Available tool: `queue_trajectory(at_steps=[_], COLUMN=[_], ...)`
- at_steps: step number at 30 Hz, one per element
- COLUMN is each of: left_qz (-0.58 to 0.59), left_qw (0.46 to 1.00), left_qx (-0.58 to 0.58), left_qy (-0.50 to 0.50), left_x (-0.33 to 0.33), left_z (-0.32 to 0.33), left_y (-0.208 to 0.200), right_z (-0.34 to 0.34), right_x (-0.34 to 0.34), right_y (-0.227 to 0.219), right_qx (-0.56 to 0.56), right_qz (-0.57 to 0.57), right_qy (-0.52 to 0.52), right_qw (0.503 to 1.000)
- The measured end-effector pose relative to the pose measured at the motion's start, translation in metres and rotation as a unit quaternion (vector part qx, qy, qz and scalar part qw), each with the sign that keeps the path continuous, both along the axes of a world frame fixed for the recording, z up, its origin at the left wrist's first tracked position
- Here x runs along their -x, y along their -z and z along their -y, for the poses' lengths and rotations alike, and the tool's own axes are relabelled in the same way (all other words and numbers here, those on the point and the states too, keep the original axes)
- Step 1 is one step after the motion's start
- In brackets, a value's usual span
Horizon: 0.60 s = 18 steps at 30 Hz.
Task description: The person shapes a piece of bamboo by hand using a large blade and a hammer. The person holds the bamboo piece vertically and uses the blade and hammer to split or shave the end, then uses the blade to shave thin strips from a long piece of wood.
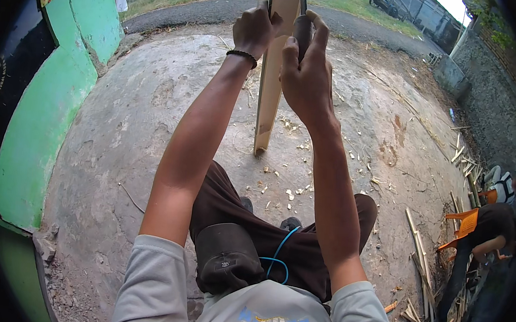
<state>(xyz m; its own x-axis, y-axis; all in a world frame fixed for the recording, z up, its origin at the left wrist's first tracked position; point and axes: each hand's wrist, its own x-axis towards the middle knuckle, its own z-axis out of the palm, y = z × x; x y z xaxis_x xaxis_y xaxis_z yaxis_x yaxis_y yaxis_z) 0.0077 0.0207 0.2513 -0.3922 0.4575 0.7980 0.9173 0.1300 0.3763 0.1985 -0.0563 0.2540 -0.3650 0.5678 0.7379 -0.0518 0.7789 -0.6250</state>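
A long split length of bamboo, pale on its inner face with a darker edge, stands nearly upright before me. Its lower end meets the concrete ground, and its top runs out of view. My left hand, with a dark bracelet at the wrist, is closed around the bamboo's left edge high up. Close by on the other side, my right hand wraps a dark handle of a knife. The narrow blade points upward along the bamboo's right edge; its tip is cut off by the frame.
Pale shavings litter the concrete. At right lie bamboo strips, near people seated on orange chairs beside a grey wall. A green wall borders the left. A black pouch rests on my lap.
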Motion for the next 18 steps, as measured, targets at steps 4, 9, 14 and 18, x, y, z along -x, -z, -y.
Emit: queue_trajectory(at_steps=[4, 9, 14, 18], left_qz=[0.031, 0.177, 0.223, 0.285], left_qw=[0.998, 0.966, 0.907, 0.864], left_qx=[0.025, 0.019, 0.046, 0.125], left_qy=[0.049, 0.188, 0.354, 0.397], left_x=[0.009, 0.0, -0.033, -0.059], left_z=[0.017, 0.062, 0.124, 0.148], left_y=[0.0, -0.013, -0.021, -0.015], right_z=[0.0, 0.0, 0.003, 0.004], right_x=[0.0, 0.004, 0.007, 0.011], right_y=[-0.002, -0.002, -0.001, 0.001], right_qx=[-0.007, -0.026, 0.014, 0.064], right_qz=[0.014, -0.014, -0.003, -0.001], right_qy=[0.014, 0.017, 0.012, -0.025], right_qw=[1.0, 0.999, 1.0, 0.998])
